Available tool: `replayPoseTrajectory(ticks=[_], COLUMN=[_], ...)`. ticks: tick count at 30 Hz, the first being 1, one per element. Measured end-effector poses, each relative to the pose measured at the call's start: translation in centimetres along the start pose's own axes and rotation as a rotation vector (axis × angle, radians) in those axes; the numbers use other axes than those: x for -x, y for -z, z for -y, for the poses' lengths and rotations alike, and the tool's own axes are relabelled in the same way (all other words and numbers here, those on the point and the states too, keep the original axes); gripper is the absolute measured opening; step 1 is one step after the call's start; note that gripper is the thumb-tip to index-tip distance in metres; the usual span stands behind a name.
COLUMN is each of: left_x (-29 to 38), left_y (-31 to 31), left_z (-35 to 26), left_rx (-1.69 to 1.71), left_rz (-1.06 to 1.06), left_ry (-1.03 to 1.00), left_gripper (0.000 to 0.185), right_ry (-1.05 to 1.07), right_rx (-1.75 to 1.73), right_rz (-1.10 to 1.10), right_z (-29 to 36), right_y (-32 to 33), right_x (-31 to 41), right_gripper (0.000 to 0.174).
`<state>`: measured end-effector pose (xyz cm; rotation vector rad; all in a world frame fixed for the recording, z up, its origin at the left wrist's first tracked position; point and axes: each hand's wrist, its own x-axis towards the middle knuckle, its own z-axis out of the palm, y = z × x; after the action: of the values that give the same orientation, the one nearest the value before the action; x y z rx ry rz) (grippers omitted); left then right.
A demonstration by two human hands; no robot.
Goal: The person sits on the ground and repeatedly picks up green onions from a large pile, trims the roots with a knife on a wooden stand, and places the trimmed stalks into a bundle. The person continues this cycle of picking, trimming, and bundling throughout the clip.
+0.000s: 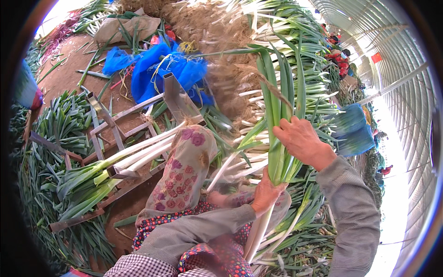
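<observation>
My left hand (268, 195) grips a large green onion (276, 162) around its neck, where the white stalk turns to green leaves. Its white end slants down past my knee. Higher up, my right hand (301, 142) is closed on the leaves, its fingertips partly hidden behind them. A withered brown leaf (270, 85) hangs across the green blades just above that hand. Beside my lap, a few more long green onions (138, 155) rest across a metal frame (112, 123), roots near my knee.
Rows of green onions (301, 90) lie along the right with roots pointing inward. Blue mesh (152, 74) is heaped on the soil ahead. A pile of green onion leaves (65, 121) lies at left. A blue-wrapped bundle (353, 130) stands at right; people appear farther off under the arched roof.
</observation>
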<state>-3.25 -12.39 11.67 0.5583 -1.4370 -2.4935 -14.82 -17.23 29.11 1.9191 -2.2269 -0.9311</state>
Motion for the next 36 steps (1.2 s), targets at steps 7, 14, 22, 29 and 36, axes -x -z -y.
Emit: replayPoseTrajectory(ticks=[7, 14, 22, 29, 36], left_x=[0.1, -1.6, -7.0, -6.6, -4.6], left_y=[0.9, 2.6, 8.8, 12.3, 17.6], left_z=[1.4, -2.9, -11.6, -18.6, -21.7], left_rx=[0.017, 0.306, 0.275, 0.397, 0.488], left_rz=[0.018, 0.06, -0.132, -0.347, -0.48], left_ry=[-0.02, 0.071, -0.369, -0.475, -0.563], left_gripper=[0.068, 0.052, 0.025, 0.037, 0.03], right_ry=[-0.538, -0.892, -0.714, -0.753, -0.672], right_rx=[-0.341, -0.18, -0.857, -0.999, -0.678], right_rz=[-0.142, -0.238, -0.473, -0.6, -0.693], right_z=[-4.4, -13.7, 9.2, 15.5, 15.5], right_y=[-3.7, -7.0, -5.9, -7.7, -11.1], right_x=[-3.4, 14.3, 16.7, 16.8, 8.1], right_gripper=[0.009, 0.029, 0.044, 0.057, 0.077])
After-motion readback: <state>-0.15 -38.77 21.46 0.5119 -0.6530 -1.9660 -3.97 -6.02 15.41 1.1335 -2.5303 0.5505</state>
